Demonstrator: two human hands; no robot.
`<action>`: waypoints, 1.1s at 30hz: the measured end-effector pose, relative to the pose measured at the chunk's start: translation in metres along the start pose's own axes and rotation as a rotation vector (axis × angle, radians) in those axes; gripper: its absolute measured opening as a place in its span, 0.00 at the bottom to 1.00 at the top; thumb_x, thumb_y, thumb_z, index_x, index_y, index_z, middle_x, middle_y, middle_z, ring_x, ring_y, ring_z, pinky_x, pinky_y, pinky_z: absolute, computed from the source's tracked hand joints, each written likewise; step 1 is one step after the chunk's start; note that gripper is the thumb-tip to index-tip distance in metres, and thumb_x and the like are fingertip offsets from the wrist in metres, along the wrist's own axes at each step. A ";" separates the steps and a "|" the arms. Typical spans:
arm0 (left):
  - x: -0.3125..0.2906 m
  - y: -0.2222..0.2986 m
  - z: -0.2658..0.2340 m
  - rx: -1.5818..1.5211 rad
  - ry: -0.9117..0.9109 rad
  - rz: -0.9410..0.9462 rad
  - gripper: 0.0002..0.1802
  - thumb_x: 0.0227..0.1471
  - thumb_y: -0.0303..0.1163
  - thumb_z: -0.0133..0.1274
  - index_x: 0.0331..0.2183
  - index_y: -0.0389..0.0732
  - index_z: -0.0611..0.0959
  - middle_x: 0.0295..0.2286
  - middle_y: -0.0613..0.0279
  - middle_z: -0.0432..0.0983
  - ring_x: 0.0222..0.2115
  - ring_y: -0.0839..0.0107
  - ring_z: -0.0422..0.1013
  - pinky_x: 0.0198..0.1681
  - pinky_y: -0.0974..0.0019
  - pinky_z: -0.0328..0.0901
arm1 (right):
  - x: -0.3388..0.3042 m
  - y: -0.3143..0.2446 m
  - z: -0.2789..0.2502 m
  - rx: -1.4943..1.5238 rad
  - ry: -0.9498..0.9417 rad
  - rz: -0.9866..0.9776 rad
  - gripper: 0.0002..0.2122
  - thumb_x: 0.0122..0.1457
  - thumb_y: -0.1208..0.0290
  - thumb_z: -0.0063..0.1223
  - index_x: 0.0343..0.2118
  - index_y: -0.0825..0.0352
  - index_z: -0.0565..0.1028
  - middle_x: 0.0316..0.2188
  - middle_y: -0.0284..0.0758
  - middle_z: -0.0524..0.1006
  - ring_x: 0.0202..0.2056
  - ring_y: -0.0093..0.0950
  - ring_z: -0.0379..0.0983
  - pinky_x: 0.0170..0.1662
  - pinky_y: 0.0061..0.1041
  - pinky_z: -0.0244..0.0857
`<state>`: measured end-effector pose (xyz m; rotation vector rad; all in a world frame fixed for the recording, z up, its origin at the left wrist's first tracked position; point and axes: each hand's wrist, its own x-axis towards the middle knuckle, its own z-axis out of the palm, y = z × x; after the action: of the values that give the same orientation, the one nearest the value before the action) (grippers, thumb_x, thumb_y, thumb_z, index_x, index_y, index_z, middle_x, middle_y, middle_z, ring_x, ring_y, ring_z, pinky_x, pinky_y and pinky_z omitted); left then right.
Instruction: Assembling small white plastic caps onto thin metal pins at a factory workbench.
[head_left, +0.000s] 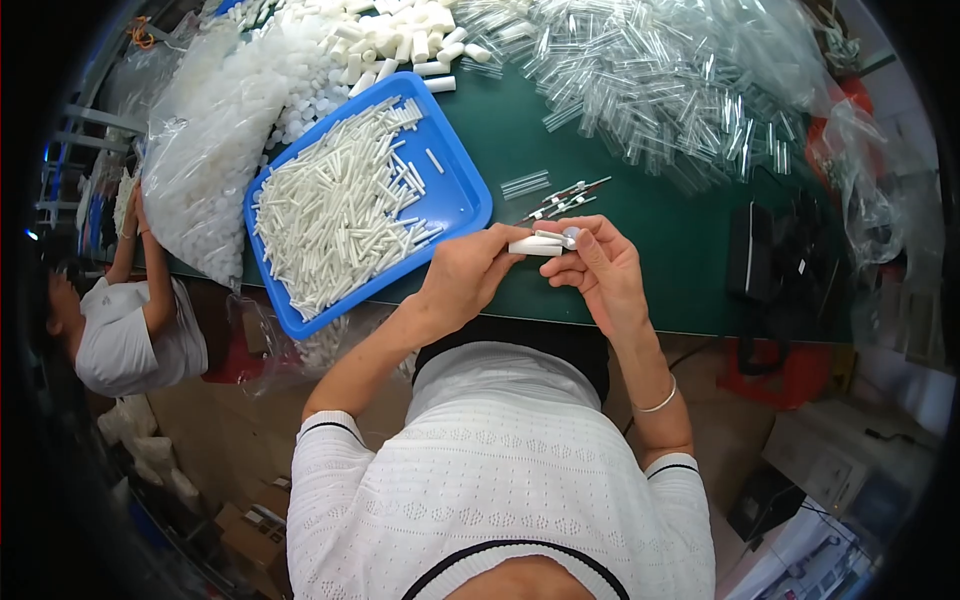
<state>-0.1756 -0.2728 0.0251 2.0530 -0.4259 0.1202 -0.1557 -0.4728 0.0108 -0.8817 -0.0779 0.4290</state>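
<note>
From the head view I see both hands meeting over the near edge of the green bench. My left hand has its fingers closed on a short white tube, holding it level, with the thumb along its upper side. My right hand comes in from the other side, its fingers pinched together on a small clear piece at the right end of that tube; I cannot tell whether the piece is already seated in the tube or only touching it. The tube hangs just above the bench, near its front edge, between the 2 hands.

Just beyond the hands, a few thin finished sticks with dark tips lie on the bench, and near them a small cluster of clear tubes. To the left stands a blue tray loaded with white sticks, tilted on the diagonal. Left of the tray sits a clear bag of white caps. Across the far side spreads a large heap of clear tubes, and beside it a pile of short white tubes.

A thin bracelet circles my right wrist. At the far left another person in a white shirt sits by the bench.
</note>
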 end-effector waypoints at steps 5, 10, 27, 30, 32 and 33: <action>-0.002 -0.006 -0.001 -0.018 -0.032 -0.002 0.13 0.48 0.20 0.57 0.39 0.38 0.78 0.27 0.54 0.77 0.25 0.61 0.74 0.26 0.66 0.66 | -0.006 -0.007 0.002 -0.176 0.039 0.069 0.10 0.63 0.72 0.49 0.41 0.73 0.71 0.41 0.46 0.77 0.34 0.29 0.79 0.35 0.22 0.76; -0.001 0.011 -0.002 0.086 0.015 0.023 0.17 0.50 0.19 0.54 0.45 0.36 0.76 0.29 0.57 0.78 0.26 0.72 0.76 0.29 0.71 0.69 | -0.005 0.004 -0.003 -0.258 0.034 -0.039 0.09 0.60 0.75 0.53 0.40 0.74 0.71 0.39 0.44 0.78 0.35 0.28 0.78 0.37 0.21 0.74; 0.064 -0.015 -0.013 0.228 0.032 0.117 0.08 0.50 0.28 0.57 0.35 0.37 0.80 0.32 0.57 0.76 0.31 0.61 0.73 0.32 0.64 0.67 | -0.006 -0.010 0.001 -1.381 0.076 -0.773 0.12 0.45 0.77 0.63 0.35 0.65 0.76 0.30 0.35 0.76 0.35 0.35 0.73 0.41 0.33 0.63; 0.093 -0.044 -0.004 0.594 0.125 0.266 0.10 0.46 0.30 0.59 0.33 0.37 0.80 0.31 0.55 0.73 0.36 0.58 0.69 0.37 0.57 0.65 | -0.005 -0.016 0.005 -1.364 0.091 -0.718 0.10 0.46 0.77 0.62 0.34 0.66 0.76 0.30 0.36 0.77 0.34 0.36 0.73 0.41 0.33 0.64; 0.104 -0.049 -0.003 0.808 -0.050 0.254 0.12 0.48 0.28 0.58 0.38 0.39 0.78 0.34 0.54 0.75 0.36 0.54 0.71 0.38 0.59 0.67 | -0.004 -0.022 0.007 -1.344 0.107 -0.683 0.10 0.47 0.77 0.62 0.34 0.66 0.77 0.31 0.36 0.77 0.34 0.36 0.73 0.40 0.32 0.64; 0.099 -0.050 -0.004 0.809 -0.051 0.255 0.12 0.48 0.28 0.58 0.38 0.39 0.78 0.34 0.54 0.75 0.36 0.54 0.71 0.38 0.59 0.67 | -0.006 -0.028 0.009 -1.323 0.120 -0.661 0.11 0.48 0.78 0.61 0.36 0.67 0.77 0.31 0.37 0.77 0.33 0.33 0.72 0.38 0.29 0.65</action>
<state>-0.0650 -0.2719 0.0116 2.7841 -0.7579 0.4554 -0.1536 -0.4844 0.0382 -2.0762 -0.5685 -0.3920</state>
